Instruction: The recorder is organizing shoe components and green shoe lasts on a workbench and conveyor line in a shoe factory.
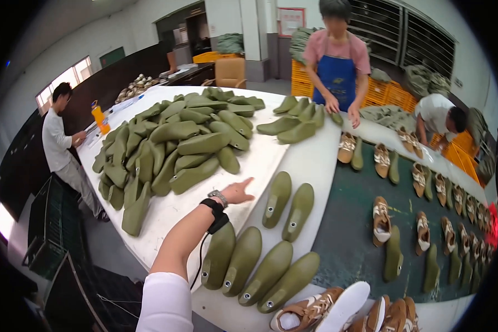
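Observation:
My left hand point(235, 192) reaches over the white tabletop point(243, 166) with its fingers stretched out and holding nothing. A metal watch and a black strap with a cable circle its wrist. Left of and beyond it lies a big heap of olive-green shoe lasts point(174, 131). Just to its right a pair of green shoe lasts point(278, 199) lies side by side. Nearer to me, several more shoe lasts point(250, 260) lie in a row, some partly behind my forearm. My right hand is out of view.
Brown-and-white sneakers point(380, 221) and single lasts line a dark green conveyor belt point(346, 221) on the right. More sneakers point(310, 308) lie at the near edge. A co-worker in a blue apron point(337, 80) handles lasts opposite. Other people stand left and far right, near orange crates point(463, 157).

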{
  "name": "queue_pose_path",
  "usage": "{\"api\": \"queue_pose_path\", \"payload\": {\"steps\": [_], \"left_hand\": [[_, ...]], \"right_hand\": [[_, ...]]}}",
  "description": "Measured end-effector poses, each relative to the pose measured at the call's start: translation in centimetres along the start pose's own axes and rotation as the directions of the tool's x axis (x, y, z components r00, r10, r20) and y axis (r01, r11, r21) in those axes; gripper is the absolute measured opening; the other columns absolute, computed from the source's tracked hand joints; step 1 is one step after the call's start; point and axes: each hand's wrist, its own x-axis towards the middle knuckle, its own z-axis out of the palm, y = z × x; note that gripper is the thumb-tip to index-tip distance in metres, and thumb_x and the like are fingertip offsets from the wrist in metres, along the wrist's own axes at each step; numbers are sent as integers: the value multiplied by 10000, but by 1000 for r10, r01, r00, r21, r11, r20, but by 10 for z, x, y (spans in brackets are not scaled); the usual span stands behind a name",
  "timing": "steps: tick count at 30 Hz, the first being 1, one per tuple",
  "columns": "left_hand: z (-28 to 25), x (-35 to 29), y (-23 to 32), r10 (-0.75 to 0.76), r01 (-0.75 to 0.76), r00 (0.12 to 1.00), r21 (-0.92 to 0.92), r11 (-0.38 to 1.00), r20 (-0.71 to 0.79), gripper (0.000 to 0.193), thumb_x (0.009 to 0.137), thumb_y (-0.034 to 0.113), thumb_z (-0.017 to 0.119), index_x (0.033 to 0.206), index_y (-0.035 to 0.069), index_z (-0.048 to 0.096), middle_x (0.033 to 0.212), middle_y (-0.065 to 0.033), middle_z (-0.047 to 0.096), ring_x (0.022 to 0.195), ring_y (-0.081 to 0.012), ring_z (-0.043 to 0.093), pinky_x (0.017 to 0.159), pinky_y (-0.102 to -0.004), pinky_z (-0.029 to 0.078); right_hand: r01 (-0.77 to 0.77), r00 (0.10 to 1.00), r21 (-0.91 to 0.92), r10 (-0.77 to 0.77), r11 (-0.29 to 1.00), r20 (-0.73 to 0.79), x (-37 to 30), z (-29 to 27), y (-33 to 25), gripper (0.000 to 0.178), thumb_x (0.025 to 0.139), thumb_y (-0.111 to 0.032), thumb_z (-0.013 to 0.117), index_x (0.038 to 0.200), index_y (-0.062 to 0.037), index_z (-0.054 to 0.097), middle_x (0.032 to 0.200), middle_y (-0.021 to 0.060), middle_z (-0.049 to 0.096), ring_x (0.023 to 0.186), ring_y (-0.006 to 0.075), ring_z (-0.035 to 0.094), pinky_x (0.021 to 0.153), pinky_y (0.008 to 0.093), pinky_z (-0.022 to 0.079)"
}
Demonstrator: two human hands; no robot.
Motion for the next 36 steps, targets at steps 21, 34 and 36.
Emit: {"api": "queue_pose_path", "payload": {"steps": [21,34,36], "left_hand": [[-15,-94,-140,-45,48,976,12,999,-214,394,700,369,699,851,14,619,719,-184,616,670,-330,599,637,-364,482],[-5,129,-77,-225,422,730,167,891,-645,446,737,278,665,1137,168,501,1198,-163,439,1047,-388,492,839,-435,454],[-9,138,-77,-380,472,736,21,882,-560,497,722,273,670,1164,170,467,1208,-188,422,1036,-409,494,845,-445,450]], "right_hand": [[-161,986,41,160,986,38,0,22,-91,416,821,-409,559,908,-7,620,780,203,620,697,377,565,666,439,472],[-247,969,54,247,967,13,53,25,-108,436,822,-428,548,910,-8,621,789,204,622,708,378,567,671,437,472],[-274,962,70,274,959,6,53,33,-111,439,822,-431,546,910,-8,621,791,204,622,710,378,567,672,437,472]]}}
